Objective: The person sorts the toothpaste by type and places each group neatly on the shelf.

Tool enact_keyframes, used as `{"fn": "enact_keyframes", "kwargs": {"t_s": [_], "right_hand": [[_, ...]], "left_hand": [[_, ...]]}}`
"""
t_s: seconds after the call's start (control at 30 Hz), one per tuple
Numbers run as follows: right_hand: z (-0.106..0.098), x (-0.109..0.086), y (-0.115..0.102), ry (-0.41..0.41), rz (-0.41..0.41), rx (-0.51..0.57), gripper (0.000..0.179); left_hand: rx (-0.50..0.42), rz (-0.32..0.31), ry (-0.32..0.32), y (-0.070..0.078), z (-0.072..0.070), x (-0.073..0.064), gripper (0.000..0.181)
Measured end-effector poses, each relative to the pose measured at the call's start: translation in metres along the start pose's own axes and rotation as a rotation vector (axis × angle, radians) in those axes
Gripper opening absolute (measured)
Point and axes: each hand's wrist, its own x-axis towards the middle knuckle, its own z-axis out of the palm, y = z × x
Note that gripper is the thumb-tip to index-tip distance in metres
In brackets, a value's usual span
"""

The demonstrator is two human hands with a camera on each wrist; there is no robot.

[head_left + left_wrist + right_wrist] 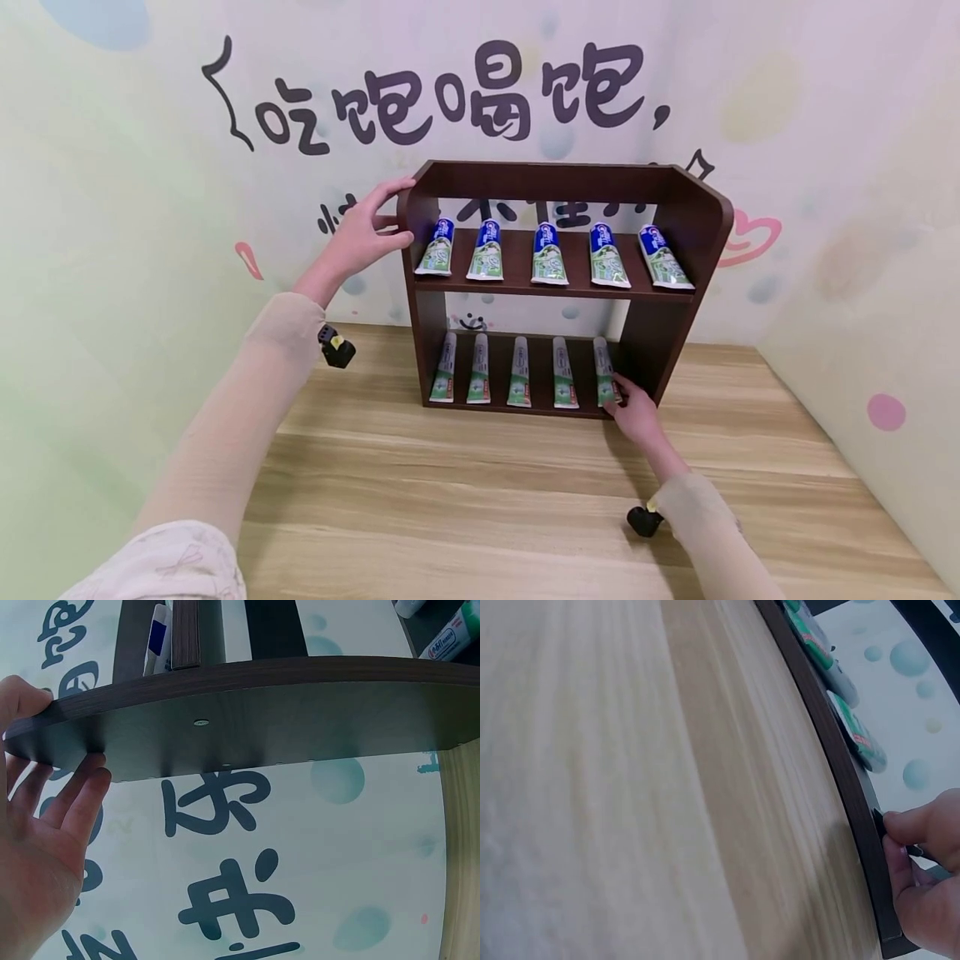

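Note:
A dark brown two-tier shelf (551, 290) stands on a wooden table against the wall. My left hand (363, 233) holds its upper left side panel (247, 720); in the left wrist view the thumb lies over the rim and the fingers touch the outer face. At the lower tier's right end, my right hand (637, 414) pinches the bottom end of a grey-green toothpaste tube (603, 367). Seen by the right wrist camera, thumb and fingers of that hand (930, 877) meet at the shelf's front edge (855, 802), mostly hiding the tube.
Several blue-and-green toothpaste tubes (551, 254) lean in a row on the upper tier. More grey-green tubes (520, 372) lie spaced out along the lower one. The wooden table (450, 492) extends in front, with a patterned wall (847, 167) behind and at both sides.

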Motion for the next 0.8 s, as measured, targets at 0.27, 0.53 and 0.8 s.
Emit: {"fn": "enact_keyframes", "kwargs": {"t_s": [0.27,0.53,0.8], "right_hand": [[0.0004,0.0013,-0.0013,-0.030,-0.010,-0.059,0.062],[0.0002,0.0020,0.0009,-0.035,-0.006,-0.054,0.062],[0.0032,0.0009,0.0039,-0.016,-0.038,-0.070,0.061]], "left_hand": [[0.003,-0.004,-0.003,0.0026,-0.0007,-0.0008,0.067],[-0.002,0.008,-0.002,0.0038,-0.0004,0.0005,0.067],[0.004,0.000,-0.004,0.0025,-0.0002,-0.0003,0.067]]}}
